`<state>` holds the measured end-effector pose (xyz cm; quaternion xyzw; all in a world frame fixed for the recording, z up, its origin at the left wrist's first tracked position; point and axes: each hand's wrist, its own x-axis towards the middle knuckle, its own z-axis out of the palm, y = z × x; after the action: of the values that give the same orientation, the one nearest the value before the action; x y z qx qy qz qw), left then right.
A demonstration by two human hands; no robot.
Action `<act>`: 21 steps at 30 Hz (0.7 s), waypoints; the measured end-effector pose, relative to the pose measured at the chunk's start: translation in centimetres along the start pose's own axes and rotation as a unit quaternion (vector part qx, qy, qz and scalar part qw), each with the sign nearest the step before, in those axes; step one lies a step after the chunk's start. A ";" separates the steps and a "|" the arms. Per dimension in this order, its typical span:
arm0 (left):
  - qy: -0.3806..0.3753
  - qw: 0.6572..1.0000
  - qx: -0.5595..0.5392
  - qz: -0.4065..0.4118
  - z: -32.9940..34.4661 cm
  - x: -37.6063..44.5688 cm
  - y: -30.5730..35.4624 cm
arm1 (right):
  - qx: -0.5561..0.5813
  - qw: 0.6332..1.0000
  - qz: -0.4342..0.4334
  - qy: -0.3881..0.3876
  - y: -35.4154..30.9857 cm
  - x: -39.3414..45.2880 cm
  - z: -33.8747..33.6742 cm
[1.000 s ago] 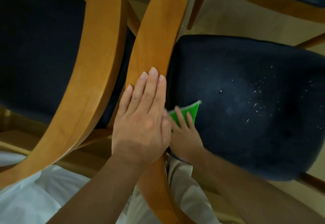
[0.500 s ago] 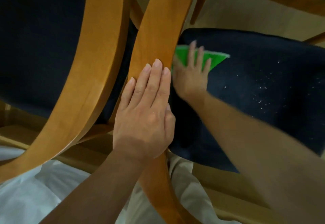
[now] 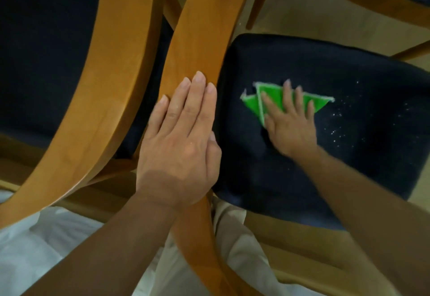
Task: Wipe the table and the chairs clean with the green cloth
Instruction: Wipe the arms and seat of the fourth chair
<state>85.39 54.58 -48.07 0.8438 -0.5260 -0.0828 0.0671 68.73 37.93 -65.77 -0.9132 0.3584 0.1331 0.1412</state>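
In the head view, the left hand (image 3: 179, 144) lies flat on the curved wooden backrest (image 3: 204, 40) of the near chair, its fingers straight and pressed together, the thumb tucked along the backrest's right edge. It sits at the same spot on the wood as half a second ago and a second ago.

The right hand (image 3: 289, 123) presses the green cloth (image 3: 253, 104) flat against the dark seat cushion (image 3: 349, 167) with its fingers straight and slightly spread. The cloth is folded; its corners stick out past the fingertips on the left and on the right, and its pale edging shows along the top. It lies in the middle part of the cushion, toward the cushion's left edge yet apart from the backrest. Half a second ago the cloth and hand were up at the cushion's far left corner, touching the backrest; a second ago they were at the near left edge, close to the left hand. So the cloth has come back toward the middle and further right across the seat.

White crumbs (image 3: 337, 130) are scattered on the cushion just to the right of the cloth, toward the right edge, much as in the earlier frames.

A second chair's backrest (image 3: 97, 86) curves down the left side over its own dark seat (image 3: 46, 51). Light-coloured clothing (image 3: 58, 237) of the person shows at the bottom.
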 end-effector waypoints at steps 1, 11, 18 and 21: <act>-0.002 1.000 0.001 -0.002 0.0 0.0 0.0 | 0.023 0.999 0.049 0.000 1.1 1.9 -0.8; -0.010 1.000 -0.010 -0.015 -0.2 0.3 0.3 | 0.012 0.997 -0.030 -0.069 -5.6 -12.4 3.9; 0.008 1.000 -0.012 -0.014 0.8 0.6 -0.1 | 0.017 0.997 0.081 0.013 4.6 -1.6 0.6; 0.003 0.999 0.002 -0.032 1.7 1.0 2.4 | 0.083 0.976 0.195 0.052 5.0 0.2 0.3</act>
<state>83.39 52.61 -49.37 0.8608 -0.4983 -0.0813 0.0643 65.33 34.40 -66.91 -0.8166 0.5460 0.0798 0.1691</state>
